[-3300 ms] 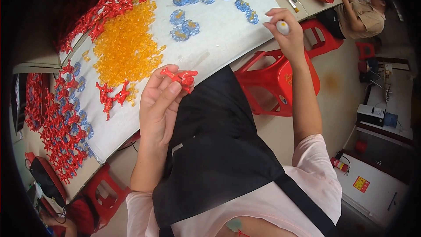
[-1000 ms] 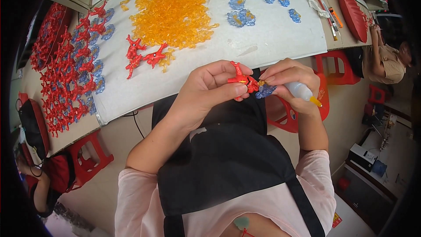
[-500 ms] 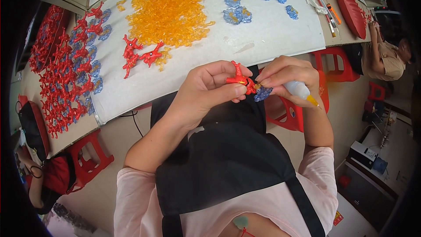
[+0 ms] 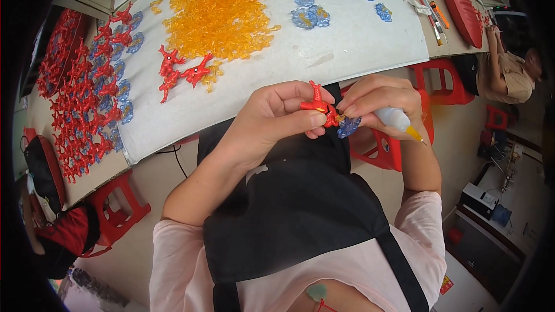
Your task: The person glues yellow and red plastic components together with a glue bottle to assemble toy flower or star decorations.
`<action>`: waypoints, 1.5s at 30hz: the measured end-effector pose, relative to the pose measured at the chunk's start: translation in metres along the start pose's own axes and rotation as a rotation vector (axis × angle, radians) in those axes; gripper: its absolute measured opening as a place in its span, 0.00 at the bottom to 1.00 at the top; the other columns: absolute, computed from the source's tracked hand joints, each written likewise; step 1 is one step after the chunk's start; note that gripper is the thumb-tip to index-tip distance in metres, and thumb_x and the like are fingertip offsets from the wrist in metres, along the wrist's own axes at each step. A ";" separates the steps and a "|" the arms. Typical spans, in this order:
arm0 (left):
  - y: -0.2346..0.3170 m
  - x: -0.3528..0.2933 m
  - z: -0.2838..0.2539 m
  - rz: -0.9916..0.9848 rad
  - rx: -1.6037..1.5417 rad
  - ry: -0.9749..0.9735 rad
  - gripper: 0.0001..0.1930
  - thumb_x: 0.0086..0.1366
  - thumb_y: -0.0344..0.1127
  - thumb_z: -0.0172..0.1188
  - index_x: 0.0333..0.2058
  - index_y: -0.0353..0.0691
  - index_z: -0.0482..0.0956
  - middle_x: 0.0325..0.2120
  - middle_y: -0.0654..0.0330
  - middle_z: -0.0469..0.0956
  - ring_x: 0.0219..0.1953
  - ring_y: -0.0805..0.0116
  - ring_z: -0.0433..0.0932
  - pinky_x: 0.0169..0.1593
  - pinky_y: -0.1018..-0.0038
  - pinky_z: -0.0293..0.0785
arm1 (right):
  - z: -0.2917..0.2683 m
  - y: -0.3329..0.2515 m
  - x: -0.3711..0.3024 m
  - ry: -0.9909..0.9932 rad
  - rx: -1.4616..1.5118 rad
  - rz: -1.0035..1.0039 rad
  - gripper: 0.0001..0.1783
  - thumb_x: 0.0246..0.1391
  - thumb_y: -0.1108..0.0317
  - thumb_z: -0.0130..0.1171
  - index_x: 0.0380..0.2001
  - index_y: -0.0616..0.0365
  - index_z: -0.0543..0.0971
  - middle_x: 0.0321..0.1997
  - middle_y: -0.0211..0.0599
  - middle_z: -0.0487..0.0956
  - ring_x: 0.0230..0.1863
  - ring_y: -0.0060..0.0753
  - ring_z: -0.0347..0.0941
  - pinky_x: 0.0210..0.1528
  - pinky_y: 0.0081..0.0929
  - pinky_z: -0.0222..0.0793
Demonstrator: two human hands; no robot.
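Observation:
Between the thumb and fingers of my left hand [image 4: 267, 114] is a small glossy red plastic figurine [image 4: 317, 105], held just off the table's near edge. A dark blue translucent piece [image 4: 348, 128] adjoins its right side, with a bit of yellow where they meet. The fingertips of my right hand [image 4: 383, 93] pinch at that joint. Tucked in the same hand is a white squeeze bottle [image 4: 395, 118] with a yellow needle nozzle, pointing down and away from the figurine. Whether the red and blue parts are fixed together is hidden by my fingers.
A pile of yellow translucent pieces [image 4: 219, 14] covers the white sheet [image 4: 347, 46]. Blue pieces [image 4: 311, 17] lie beyond; red figurines on blue bases [image 4: 104, 89] crowd the left. Loose red figurines [image 4: 196, 71] lie nearer. Tools and a red tray [image 4: 462, 14] are right, near another person [image 4: 511, 78].
The figurine and blue piece have shifted very slightly to the right in my fingers' grip. Both hands keep almost the same pose, and the table view has drifted a little left.

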State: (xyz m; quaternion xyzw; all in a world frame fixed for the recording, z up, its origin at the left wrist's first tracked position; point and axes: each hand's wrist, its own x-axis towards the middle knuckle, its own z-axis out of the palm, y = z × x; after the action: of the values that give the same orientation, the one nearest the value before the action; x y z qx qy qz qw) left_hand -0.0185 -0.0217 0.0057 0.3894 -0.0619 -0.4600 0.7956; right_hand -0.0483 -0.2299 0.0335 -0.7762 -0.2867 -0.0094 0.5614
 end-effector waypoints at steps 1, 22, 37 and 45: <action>0.000 0.000 0.000 -0.001 -0.005 -0.007 0.13 0.53 0.28 0.58 0.38 0.30 0.71 0.28 0.59 0.75 0.27 0.76 0.74 0.33 0.81 0.71 | 0.000 0.000 0.000 0.000 0.001 0.001 0.12 0.31 0.80 0.64 0.26 0.60 0.78 0.28 0.37 0.77 0.30 0.31 0.75 0.29 0.21 0.70; 0.000 0.001 -0.004 -0.161 0.013 -0.001 0.13 0.53 0.28 0.57 0.38 0.32 0.72 0.28 0.58 0.76 0.25 0.76 0.76 0.32 0.83 0.74 | -0.004 -0.005 0.000 -0.174 -0.069 0.007 0.09 0.36 0.74 0.63 0.27 0.61 0.79 0.28 0.39 0.76 0.30 0.33 0.74 0.30 0.23 0.69; -0.015 0.003 -0.003 -0.222 0.016 0.004 0.14 0.54 0.30 0.58 0.39 0.30 0.72 0.29 0.56 0.76 0.29 0.73 0.76 0.35 0.80 0.73 | -0.003 0.000 -0.012 -0.254 -0.069 0.018 0.10 0.35 0.74 0.63 0.26 0.61 0.79 0.27 0.38 0.76 0.27 0.33 0.73 0.29 0.23 0.68; -0.005 0.006 0.005 -0.172 0.061 0.020 0.16 0.54 0.30 0.57 0.42 0.31 0.71 0.30 0.56 0.76 0.30 0.73 0.76 0.38 0.80 0.72 | 0.003 -0.004 -0.021 -0.019 -0.244 0.056 0.12 0.34 0.73 0.64 0.28 0.56 0.79 0.29 0.33 0.73 0.27 0.27 0.72 0.26 0.20 0.68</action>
State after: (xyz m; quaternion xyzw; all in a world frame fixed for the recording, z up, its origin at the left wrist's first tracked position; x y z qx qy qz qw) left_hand -0.0203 -0.0309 0.0044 0.4220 -0.0344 -0.5207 0.7414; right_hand -0.0685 -0.2353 0.0288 -0.8464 -0.2671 -0.0210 0.4602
